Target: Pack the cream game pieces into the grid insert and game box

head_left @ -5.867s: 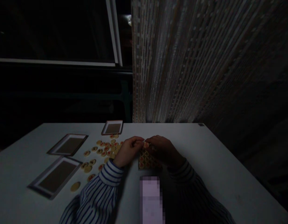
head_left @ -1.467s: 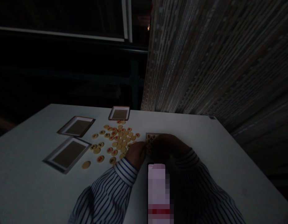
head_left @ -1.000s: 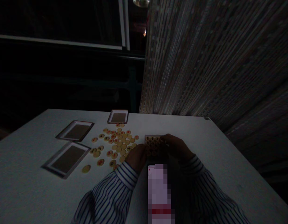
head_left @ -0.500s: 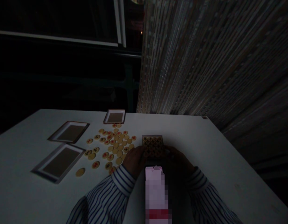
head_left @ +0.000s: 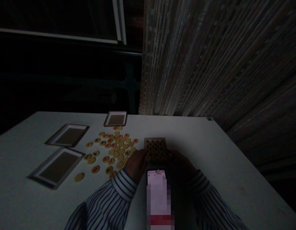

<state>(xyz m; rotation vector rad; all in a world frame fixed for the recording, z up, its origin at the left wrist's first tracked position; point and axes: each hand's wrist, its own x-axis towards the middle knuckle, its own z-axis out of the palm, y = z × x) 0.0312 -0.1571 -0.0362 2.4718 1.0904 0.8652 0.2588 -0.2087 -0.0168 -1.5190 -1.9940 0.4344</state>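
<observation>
A small box (head_left: 155,138) stands in front of me, filled with rows of round xiangqi pieces (head_left: 156,149). My left hand (head_left: 136,162) has its fingers against the left side of the box. On the opposite side, my right hand (head_left: 182,162) grips the right edge, though deep shadow hides most of its fingers. Loose xiangqi pieces (head_left: 120,157), some showing red or black characters and some plain side up, lie scattered left of the box. A lit phone (head_left: 158,195) is between my forearms, its screen partly pixelated.
Three shallow open trays stand on the white table (head_left: 234,179): one near left (head_left: 57,166), one behind it (head_left: 70,135), one at the far edge (head_left: 116,120). A string curtain (head_left: 186,57) hangs behind. The room is dim.
The whole view has shifted slightly, so everything sits a little further left. Both hands stay at the sides of the box, with the pieces much as before.
</observation>
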